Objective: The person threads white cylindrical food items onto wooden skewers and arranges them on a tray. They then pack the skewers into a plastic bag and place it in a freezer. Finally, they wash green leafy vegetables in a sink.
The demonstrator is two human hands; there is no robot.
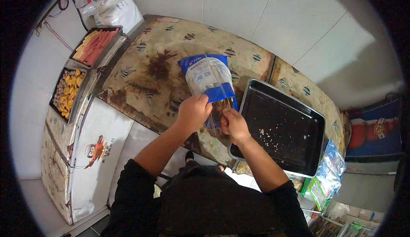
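A blue and white plastic food bag lies on the stained, fish-patterned table cover, its near end between my hands. My left hand grips the bag's near left edge, by a blue band. Thin wooden skewers stick out of the bag's near end, and my right hand is closed around some of them. What the skewers carry inside the bag is hidden. Right of the bag, a black rectangular tray with pale crumbs lies partly under my right forearm.
At the left stand a tray of pink and pale sticks and a tray of yellow and greyish pieces. White plastic bags are at the back left. A clear and green plastic bag lies beside the black tray's near right corner.
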